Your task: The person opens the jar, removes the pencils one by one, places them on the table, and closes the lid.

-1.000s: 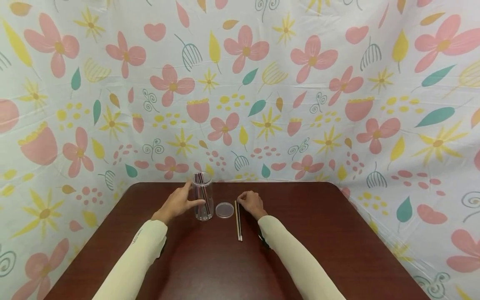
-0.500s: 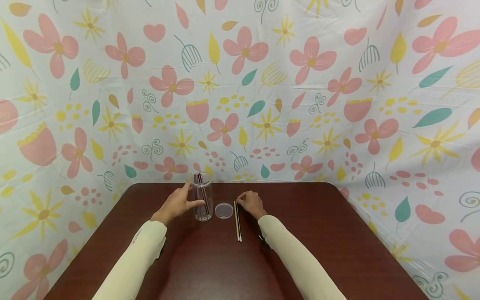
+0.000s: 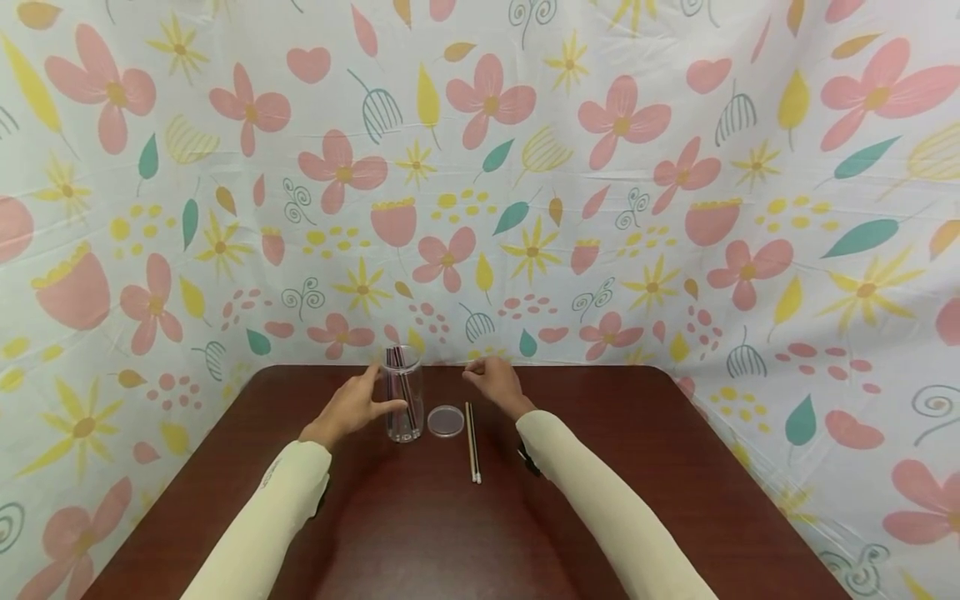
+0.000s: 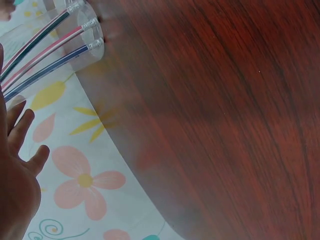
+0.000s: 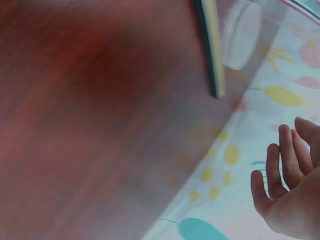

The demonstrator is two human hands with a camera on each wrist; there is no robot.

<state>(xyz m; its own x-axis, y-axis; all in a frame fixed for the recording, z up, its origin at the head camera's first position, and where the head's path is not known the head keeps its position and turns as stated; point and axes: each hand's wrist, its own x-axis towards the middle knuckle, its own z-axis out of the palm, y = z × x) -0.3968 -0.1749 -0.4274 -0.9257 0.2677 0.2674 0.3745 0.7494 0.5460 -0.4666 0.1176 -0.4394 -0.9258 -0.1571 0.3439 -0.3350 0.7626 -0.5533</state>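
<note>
With 12 o'clock set away from the person, I find the left hand [image 3: 348, 408] curled round a clear jar [image 3: 412, 400], thumb on the near side. The jar stands upright at that hand's 3 o'clock, with several pencils [image 4: 50, 51] leaning inside. A clear lid [image 3: 446, 422] lies flat at the jar's 4 o'clock, apart from it. Next along, a pale pencil [image 5: 214, 45] and a dark pencil [image 5: 205, 45] lie side by side on the table [image 3: 420, 533]: well apart from the left hand, between its 3 and 4 o'clock, and near the right hand [image 3: 495, 383], at its 7 o'clock. The right hand's fingers are relaxed, with nothing visible in them. I judge loading the jar to be in hand; the next move probably calls for lifting one loose pencil.
</note>
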